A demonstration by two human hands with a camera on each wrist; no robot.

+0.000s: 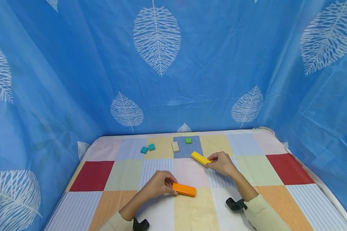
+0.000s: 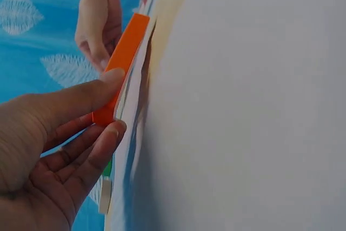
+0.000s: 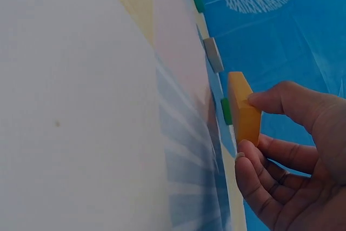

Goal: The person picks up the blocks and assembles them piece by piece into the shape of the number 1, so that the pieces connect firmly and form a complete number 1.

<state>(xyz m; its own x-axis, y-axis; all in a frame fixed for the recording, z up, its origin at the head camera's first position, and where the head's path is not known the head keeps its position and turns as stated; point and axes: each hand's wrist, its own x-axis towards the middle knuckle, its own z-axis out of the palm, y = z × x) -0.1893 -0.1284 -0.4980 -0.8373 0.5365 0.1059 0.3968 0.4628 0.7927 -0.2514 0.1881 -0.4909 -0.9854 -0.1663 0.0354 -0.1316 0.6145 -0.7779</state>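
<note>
My left hand [image 1: 161,184] pinches one end of an orange block [image 1: 184,189], a long rectangular bar, near the front middle of the table. In the left wrist view the thumb lies on the face of the orange block [image 2: 128,47], with fingers behind and below it. Farther back and to the right, my right hand [image 1: 222,163] holds a long yellow block [image 1: 200,158] by its near end. The right wrist view shows thumb and fingers on opposite sides of the yellow block [image 3: 244,114].
Behind the hands lie a small green block [image 1: 188,141], a cream block [image 1: 175,147] and two teal blocks [image 1: 144,150] to the left. A patchwork cloth [image 1: 121,175] covers the table. Blue leaf-print curtains [image 1: 205,80] hang at the back and both sides.
</note>
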